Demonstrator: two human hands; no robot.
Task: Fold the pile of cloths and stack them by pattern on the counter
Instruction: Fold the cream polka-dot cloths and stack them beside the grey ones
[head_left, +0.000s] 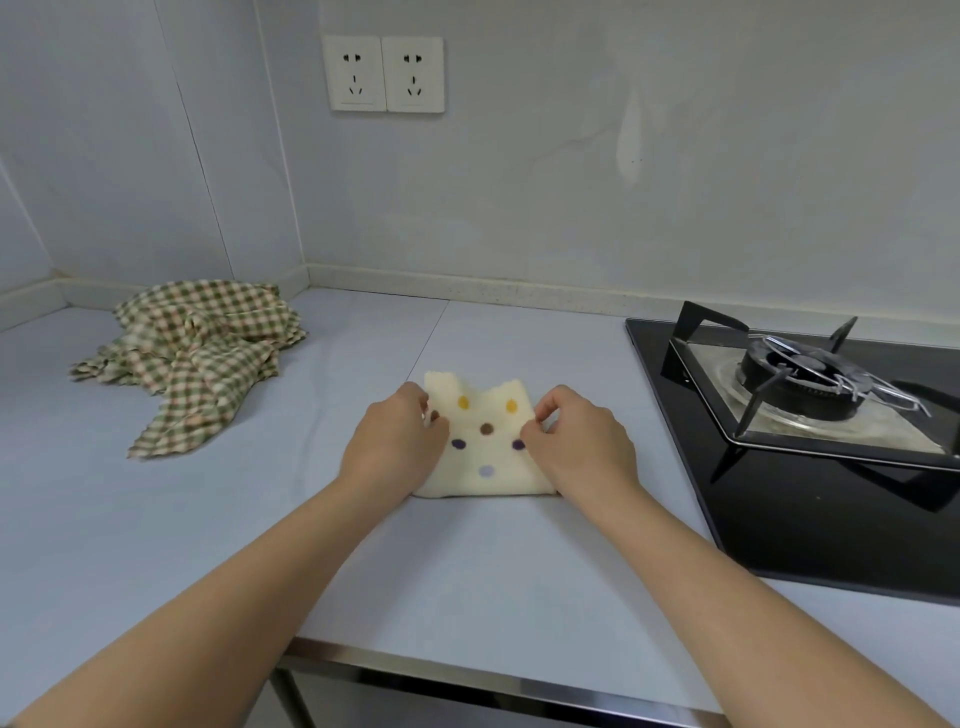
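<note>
Left hand (400, 441) and right hand (577, 441), each grip pinching a side edge, square the nearly folded dotted cloth (485, 452) in the middle of the surface (363, 551), while the checked pile (197, 353) far left lies unfolded, nothing stacked.

The pale grey counter (467, 571) carries three things. A crumpled green-checked cloth (197, 353) lies at the far left, near the corner. A folded cream cloth (485, 452) with coloured dots lies flat in the middle. A black gas hob (779, 519) sits at the right.
</note>
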